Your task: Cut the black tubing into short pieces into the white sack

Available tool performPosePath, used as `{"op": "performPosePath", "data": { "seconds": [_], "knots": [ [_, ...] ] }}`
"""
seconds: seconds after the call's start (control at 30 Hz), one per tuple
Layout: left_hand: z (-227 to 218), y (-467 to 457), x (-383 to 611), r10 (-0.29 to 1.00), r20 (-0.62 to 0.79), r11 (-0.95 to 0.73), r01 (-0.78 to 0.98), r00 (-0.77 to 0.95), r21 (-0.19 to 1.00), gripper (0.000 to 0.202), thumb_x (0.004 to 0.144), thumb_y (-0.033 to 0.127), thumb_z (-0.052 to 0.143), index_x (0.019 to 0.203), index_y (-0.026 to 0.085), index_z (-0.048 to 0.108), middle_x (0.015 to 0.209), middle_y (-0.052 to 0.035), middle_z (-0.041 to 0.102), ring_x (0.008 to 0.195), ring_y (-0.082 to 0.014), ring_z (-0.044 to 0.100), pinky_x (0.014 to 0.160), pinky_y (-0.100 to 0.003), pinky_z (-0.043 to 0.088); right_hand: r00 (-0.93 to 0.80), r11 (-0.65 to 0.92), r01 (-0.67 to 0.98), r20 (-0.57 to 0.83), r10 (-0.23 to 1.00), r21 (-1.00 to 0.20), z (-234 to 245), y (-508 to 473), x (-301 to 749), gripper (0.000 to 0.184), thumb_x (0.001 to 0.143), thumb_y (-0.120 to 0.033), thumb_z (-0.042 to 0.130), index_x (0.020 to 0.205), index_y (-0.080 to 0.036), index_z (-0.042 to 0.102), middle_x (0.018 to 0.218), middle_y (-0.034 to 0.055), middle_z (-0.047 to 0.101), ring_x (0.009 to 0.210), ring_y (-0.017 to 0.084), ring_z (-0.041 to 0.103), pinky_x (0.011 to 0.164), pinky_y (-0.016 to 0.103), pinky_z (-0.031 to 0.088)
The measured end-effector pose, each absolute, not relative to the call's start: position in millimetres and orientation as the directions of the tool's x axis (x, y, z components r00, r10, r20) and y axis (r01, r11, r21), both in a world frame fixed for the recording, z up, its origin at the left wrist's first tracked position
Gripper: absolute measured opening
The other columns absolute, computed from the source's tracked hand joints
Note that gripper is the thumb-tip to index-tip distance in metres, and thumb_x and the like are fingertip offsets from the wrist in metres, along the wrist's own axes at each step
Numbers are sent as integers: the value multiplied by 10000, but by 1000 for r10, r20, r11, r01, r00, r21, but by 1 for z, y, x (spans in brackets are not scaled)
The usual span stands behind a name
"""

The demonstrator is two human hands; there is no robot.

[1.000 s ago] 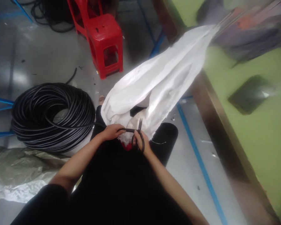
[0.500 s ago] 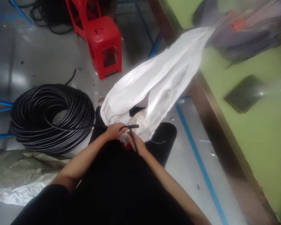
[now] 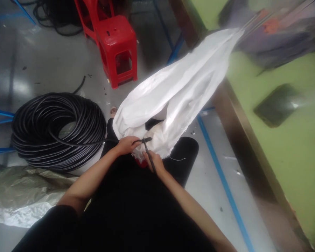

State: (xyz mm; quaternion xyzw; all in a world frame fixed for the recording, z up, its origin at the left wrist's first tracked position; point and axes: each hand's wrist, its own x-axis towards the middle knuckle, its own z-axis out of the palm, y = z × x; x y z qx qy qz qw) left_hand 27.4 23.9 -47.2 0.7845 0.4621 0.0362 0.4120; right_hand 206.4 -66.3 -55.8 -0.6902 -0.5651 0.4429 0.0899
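Observation:
My left hand [image 3: 128,145] is closed around a black rubber tube [image 3: 94,142], close to its free end. That end pokes out to the right of my fingers. A slim dark hand tool [image 3: 150,159] with a metal tip is gripped in my right hand [image 3: 155,162]; its exact kind is hard to make out. The tool's tip meets the tube just beyond my left fingers. From my left hand the tube runs back to a large black coil [image 3: 39,147] on the floor. A white woven sack [image 3: 147,101] lies across my lap beneath both hands.
Red plastic stools [image 3: 118,38] stand ahead. At right is a green tabletop [image 3: 273,157] with a dark flat block [image 3: 277,105] on it. A crumpled plastic sheet [image 3: 23,196] lies at left. Blue lines [image 3: 223,178] mark the floor.
The tube's free end has shifted slightly left with my left hand. The tool's tip has tilted up and left against the tube. Both holds are kept.

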Motion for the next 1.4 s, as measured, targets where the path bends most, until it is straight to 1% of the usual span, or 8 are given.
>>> {"op": "performPosePath", "data": {
  "seconds": [0.23,0.5,0.63,0.77,0.97,1.13,1.27,1.4],
  "knots": [
    [-50,24,20,741,-337,-228,689,581,688,337,917,422,409,969,215,670,938,-24,680,860,-169,605,724,-250,436,55,-423,625,-504,862,-656,-59,-65,210,431,885,-575,377,816,-211,597,617,21,620,607,197,614,578,271,443],
    [-43,11,36,621,-320,-329,609,715,722,286,906,366,463,1046,205,654,994,-40,691,890,-182,620,754,-265,446,39,-532,153,-533,845,-833,-53,-63,202,402,829,-604,468,820,-206,522,493,-51,487,428,140,489,457,261,422],
    [-52,7,27,634,-314,-284,590,707,756,367,860,342,562,1195,194,583,1029,-43,682,911,-175,620,802,-269,452,110,-555,126,-545,831,-822,-47,-60,205,400,806,-598,510,773,-200,501,471,-53,477,415,127,478,451,254,424],
    [-64,9,16,663,-308,-217,569,682,793,321,839,337,602,1113,171,617,942,-38,685,838,-159,620,776,-262,462,128,-576,87,-565,815,-813,-51,-60,208,426,783,-610,540,840,-189,517,501,-49,511,419,124,494,433,246,418],
    [-59,7,25,646,-182,-216,406,742,888,223,859,301,567,1019,156,622,916,-41,674,829,-146,617,766,-245,464,0,-560,-44,-560,828,-828,-57,-63,200,392,741,-557,611,894,-209,516,539,-48,558,431,133,518,426,256,425],
    [-59,11,20,640,-160,-349,470,751,810,253,864,320,561,1071,185,618,954,-47,666,870,-163,609,786,-261,449,91,-513,-162,-530,843,-843,-54,-60,203,435,728,-563,628,946,-217,480,502,-77,507,411,129,488,415,259,427],
    [-58,17,13,719,-180,-387,601,672,699,264,918,385,462,963,207,651,869,-30,653,815,-158,602,725,-252,434,97,-481,-152,-498,862,-863,-59,-61,207,439,779,-611,555,950,-216,472,530,-64,505,440,137,501,451,273,451],
    [-48,25,14,825,-194,-281,684,530,673,314,932,413,412,933,208,651,883,-25,658,798,-156,604,690,-248,428,-2,-458,133,-462,887,-879,-64,-68,210,428,854,-577,456,1084,-218,496,708,-6,608,641,167,596,625,301,488]
  ]
}}
